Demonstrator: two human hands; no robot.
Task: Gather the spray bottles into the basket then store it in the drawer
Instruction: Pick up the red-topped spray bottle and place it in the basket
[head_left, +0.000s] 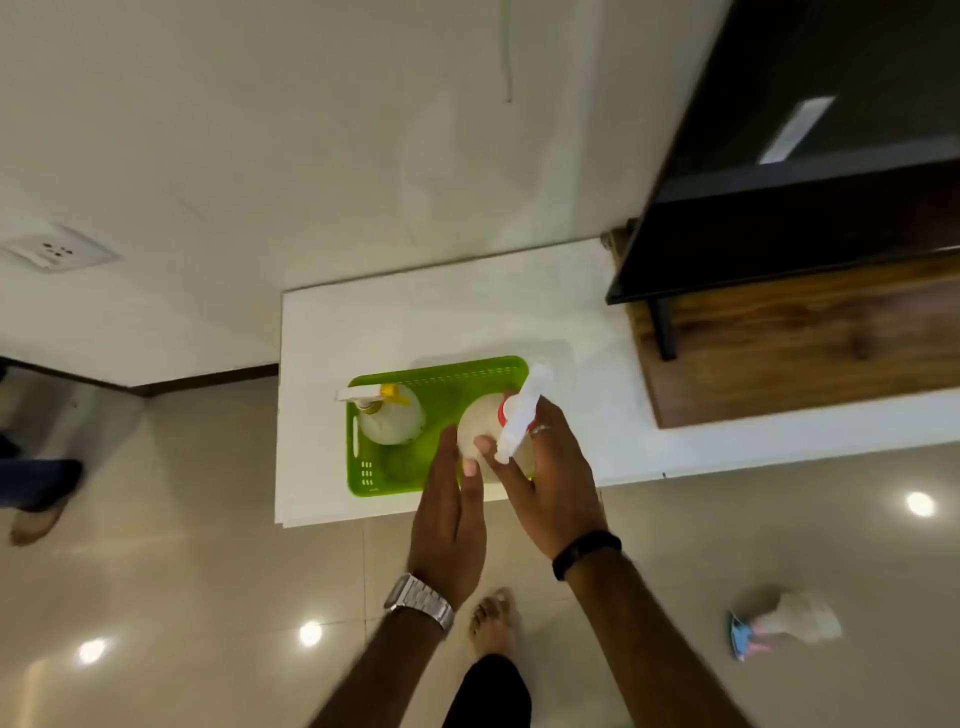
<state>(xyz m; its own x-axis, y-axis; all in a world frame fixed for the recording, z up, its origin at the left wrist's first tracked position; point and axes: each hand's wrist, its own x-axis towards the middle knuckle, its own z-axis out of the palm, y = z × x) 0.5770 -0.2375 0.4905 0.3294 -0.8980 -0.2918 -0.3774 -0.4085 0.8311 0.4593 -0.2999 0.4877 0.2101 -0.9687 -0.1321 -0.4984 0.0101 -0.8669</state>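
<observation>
A green plastic basket (441, 374) sits on a white cabinet top (415, 322). In its left half stands a clear spray bottle with a yellow nozzle (388, 415). A second clear spray bottle with a red collar and white trigger (485, 421) is in the basket's right half, upright. My right hand (550, 483) grips it at the trigger head. Flat against the bottle's left side rests my left hand (449, 514), fingers straight, holding nothing. Whether the bottle's base touches the basket floor is hidden by my hands.
A third spray bottle with a blue trigger (789, 618) lies on the tiled floor at the right. A dark TV on a wooden panel (779, 332) stands to the right of the basket. Another person's foot (36, 519) is at the far left, my own foot (496, 618) below.
</observation>
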